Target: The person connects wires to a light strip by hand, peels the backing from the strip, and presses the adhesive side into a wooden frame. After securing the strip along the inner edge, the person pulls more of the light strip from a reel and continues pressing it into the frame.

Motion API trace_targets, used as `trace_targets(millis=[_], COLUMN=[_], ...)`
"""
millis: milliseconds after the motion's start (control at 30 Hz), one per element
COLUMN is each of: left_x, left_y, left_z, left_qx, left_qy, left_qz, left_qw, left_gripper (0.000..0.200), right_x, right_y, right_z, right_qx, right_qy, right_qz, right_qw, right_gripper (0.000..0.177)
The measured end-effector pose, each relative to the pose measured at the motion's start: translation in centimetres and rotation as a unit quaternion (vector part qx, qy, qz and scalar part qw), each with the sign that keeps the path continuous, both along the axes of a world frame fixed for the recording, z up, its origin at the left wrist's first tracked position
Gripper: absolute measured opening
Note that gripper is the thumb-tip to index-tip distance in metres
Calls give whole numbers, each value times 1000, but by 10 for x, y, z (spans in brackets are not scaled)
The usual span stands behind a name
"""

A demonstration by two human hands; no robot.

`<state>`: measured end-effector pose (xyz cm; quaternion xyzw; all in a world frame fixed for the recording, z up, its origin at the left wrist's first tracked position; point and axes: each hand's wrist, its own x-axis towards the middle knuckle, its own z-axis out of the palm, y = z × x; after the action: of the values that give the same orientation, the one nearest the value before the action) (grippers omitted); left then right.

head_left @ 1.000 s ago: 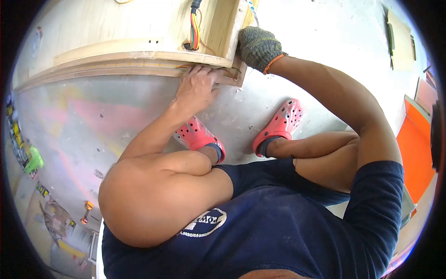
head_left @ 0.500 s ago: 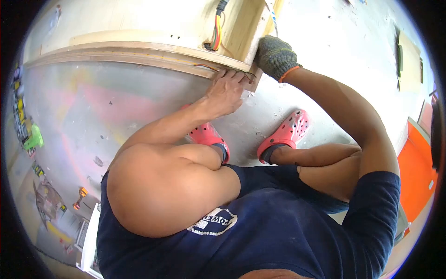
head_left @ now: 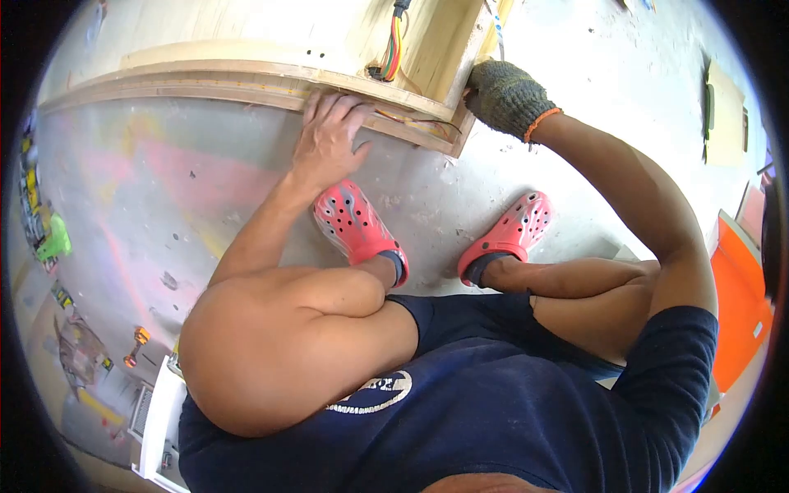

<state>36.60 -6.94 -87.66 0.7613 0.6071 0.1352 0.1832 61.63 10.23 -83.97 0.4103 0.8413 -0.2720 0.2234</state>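
Note:
The bare fingers of my left hand are stretched apart over the front edge of a pale wooden frame, the thumb sticking out to the side. Along that edge runs a groove with a thin yellowish strip in it. Thin wires lie in the groove between my hand and the frame's end. My right hand, in a dark grey knitted glove, is closed beside the frame's right end. A narrow white strip with blue marks runs up from the glove. What the gloved fingers hold is hidden.
A bundle of coloured wires comes out of a hole in the wooden panel. Pink clogs are on my feet on the paint-stained floor. An orange panel stands at right, an orange-yellow tool lies at left.
My left hand has slid left along the frame's edge, uncovering the thin wires near the end. The frame and my gloved right hand appear slightly further right in view.

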Motion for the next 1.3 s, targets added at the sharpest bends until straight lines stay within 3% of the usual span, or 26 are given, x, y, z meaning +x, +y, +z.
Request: trace_targets(millis=[167, 233, 367, 600, 667, 800, 867, 900, 933, 967, 1000, 1033, 1067, 1133, 1200, 1267, 1300], left_x=[36, 53, 75, 90, 94, 80, 57, 46, 21, 0, -15, -29, -37, -34, -10, 25, 40], left_y=[-8, -9, 4, 32, 29, 31, 34, 48, 74, 95, 112, 131, 151, 192, 227, 258, 269], left_z=[1, -1, -1, -2, 1, 10, 11, 14, 43, 67, 84, 97, 101, 80, 88, 71, 59], left_qx=[5, 15, 42, -36, -31, -96, -83, -78, -245, -408, -415, -405, -391, -380, -440, -485, -480], left_qy=[-44, -128, -173, -95, -76, -90, -191, -189, -225, -251, -248, -243, -239, -248, -329, -381, -433], left_qz=[-53, -84, -96, -200, -203, -213, -277, -277, -315, -344, -348, -319, -284, -215, 11, 129, 173], left_qw=[998, 988, 979, 974, 976, 968, 938, 939, 889, 807, 803, 821, 842, 865, 835, 776, 743], left_gripper=[49, 46, 48, 43, 41, 60, 77, 77, 74, 72, 72, 63, 55, 42, 38, 34, 33], right_x=[3, 4, 9, -8, -7, -6, -10, -9, -11, -11, -9, -4, -1, -2, -4, 2, 6], right_y=[-5, -5, -2, 18, 25, 44, 55, 61, 68, 71, 72, 75, 81, 89, 98, 112, 116], right_z=[7, 7, 0, 17, 14, 8, 11, 17, 22, 24, 24, 17, 22, 26, 30, 18, 5], right_qx=[15, 20, 44, -48, -49, -101, -120, -150, -149, -182, -217, -245, -250, -257, -314, -447, -439], right_qy=[24, 36, 31, -57, -21, -71, -61, -75, -74, -73, -70, -77, 25, 27, 9, -35, -23], right_qz=[10, 8, 50, 71, 143, 169, 251, 201, 200, 192, 181, 164, 210, 215, 183, 80, 142], right_qw=[1000, 999, 997, 995, 988, 978, 959, 965, 966, 962, 957, 952, 945, 942, 931, 890, 887], right_gripper=[25, 23, 23, 30, 29, 27, 21, 19, 19, 20, 22, 26, 27, 27, 29, 32, 32])
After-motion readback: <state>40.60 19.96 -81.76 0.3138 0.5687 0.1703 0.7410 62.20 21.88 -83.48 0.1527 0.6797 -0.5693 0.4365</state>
